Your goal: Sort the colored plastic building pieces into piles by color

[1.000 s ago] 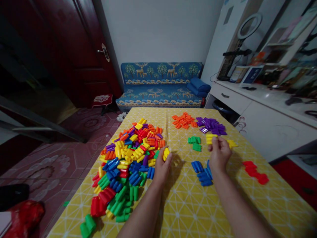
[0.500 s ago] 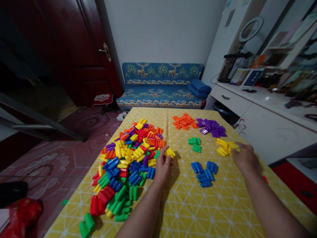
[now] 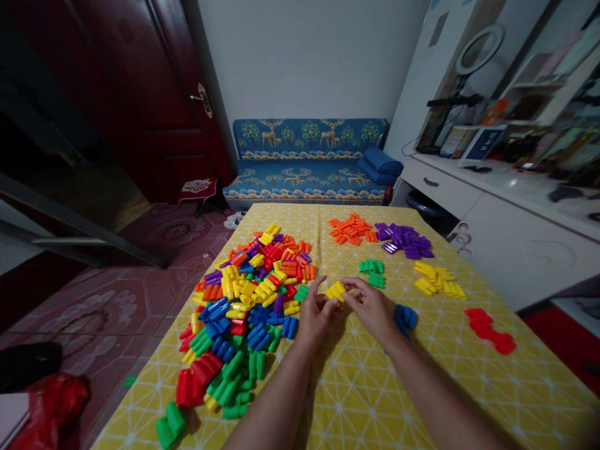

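Observation:
A yellow plastic building block (image 3: 335, 291) is held between my two hands over the middle of the table. My left hand (image 3: 315, 312) pinches it from the left, while the fingers of my right hand (image 3: 368, 303) close on its right side. To the left lies a big mixed heap of blocks (image 3: 253, 287) in red, yellow, blue, green, orange and purple. Beyond my right hand is a small group of green blocks (image 3: 374, 272). Blue blocks (image 3: 405, 317) are partly hidden behind my right hand and wrist.
Sorted groups lie at the right: orange blocks (image 3: 350, 229), purple blocks (image 3: 404, 240), yellow blocks (image 3: 438, 279) and red blocks (image 3: 490, 330). A patterned yellow cloth (image 3: 347, 400) covers the table. Past its far edge stands a blue sofa (image 3: 304, 178); a white cabinet (image 3: 510, 231) is on the right.
My right hand has moved left from the yellow group to the block at my left hand, and both now grip it. The red group at the right has come into fuller view.

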The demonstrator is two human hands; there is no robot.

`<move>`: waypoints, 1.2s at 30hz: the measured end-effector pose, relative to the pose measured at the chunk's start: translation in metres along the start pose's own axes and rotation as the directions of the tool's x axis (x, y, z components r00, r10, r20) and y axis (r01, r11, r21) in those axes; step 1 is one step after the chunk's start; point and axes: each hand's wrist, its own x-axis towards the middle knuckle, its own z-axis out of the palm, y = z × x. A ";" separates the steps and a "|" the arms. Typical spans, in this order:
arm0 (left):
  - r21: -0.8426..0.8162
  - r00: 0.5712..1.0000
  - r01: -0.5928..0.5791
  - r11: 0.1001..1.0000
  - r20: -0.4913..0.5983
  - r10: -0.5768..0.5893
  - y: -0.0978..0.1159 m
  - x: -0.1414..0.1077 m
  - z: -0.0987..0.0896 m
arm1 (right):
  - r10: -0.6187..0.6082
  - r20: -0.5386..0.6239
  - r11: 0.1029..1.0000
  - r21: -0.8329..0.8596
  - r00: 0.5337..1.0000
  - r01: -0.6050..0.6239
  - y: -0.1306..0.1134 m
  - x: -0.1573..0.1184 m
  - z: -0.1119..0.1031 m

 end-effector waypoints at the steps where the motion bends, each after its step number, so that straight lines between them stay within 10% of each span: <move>1: 0.011 1.000 -0.001 1.000 -0.002 0.001 0.001 0.000 0.001 | 0.018 -0.012 1.000 -0.009 1.000 -0.018 0.005 0.005 -0.008; 7: 0.022 0.999 0.015 1.000 -0.044 -0.014 0.010 -0.001 0.003 | 0.045 -0.394 0.873 -0.431 0.918 -0.227 0.050 0.050 -0.108; 12: 0.048 0.999 0.010 0.999 -0.039 -0.008 0.008 0.000 0.004 | 0.007 -0.413 0.642 -0.696 0.911 -0.321 0.061 0.057 -0.151; 18: 0.068 0.989 -0.023 0.997 -0.147 0.033 0.012 0.000 0.003 | -0.065 -0.261 0.984 -0.180 0.963 0.018 0.009 0.015 -0.040; 23: 0.284 0.926 -0.182 0.941 -0.272 0.261 0.018 -0.005 -0.006 | 0.131 -0.111 0.962 0.252 0.985 -0.100 -0.012 -0.013 0.056; 31: 0.600 0.814 -0.429 0.676 -0.067 0.576 0.040 -0.013 -0.013 | 0.084 -0.126 0.968 0.247 0.989 -0.051 -0.001 -0.022 0.078; 36: 0.960 0.877 0.064 0.271 -0.184 0.445 0.089 -0.009 -0.066 | 0.088 -0.130 0.974 0.217 0.988 -0.059 0.006 -0.019 0.081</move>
